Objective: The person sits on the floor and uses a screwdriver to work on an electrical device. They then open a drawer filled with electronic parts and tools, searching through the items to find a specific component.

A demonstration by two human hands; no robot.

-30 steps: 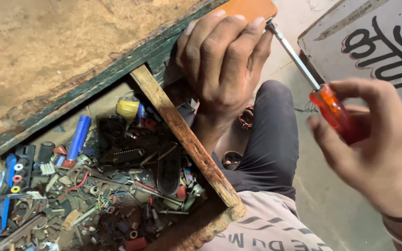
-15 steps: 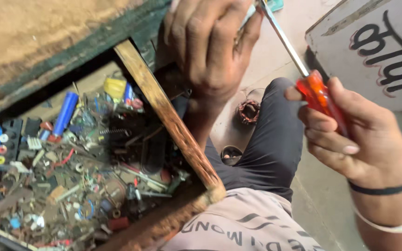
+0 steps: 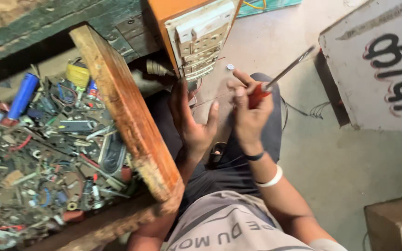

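Head view: the left hand (image 3: 189, 123) has come off the orange switch panel (image 3: 196, 37) it was gripping half a second ago and now hangs spread just below the panel's lower edge, holding nothing. The right hand (image 3: 247, 109) has drawn in beside it, fingers pinched round the red-handled screwdriver (image 3: 280, 76), blade aimed up and away from the panel. The panel stands beside the open wooden drawer (image 3: 126, 121) of small parts, so screw work looks paused.
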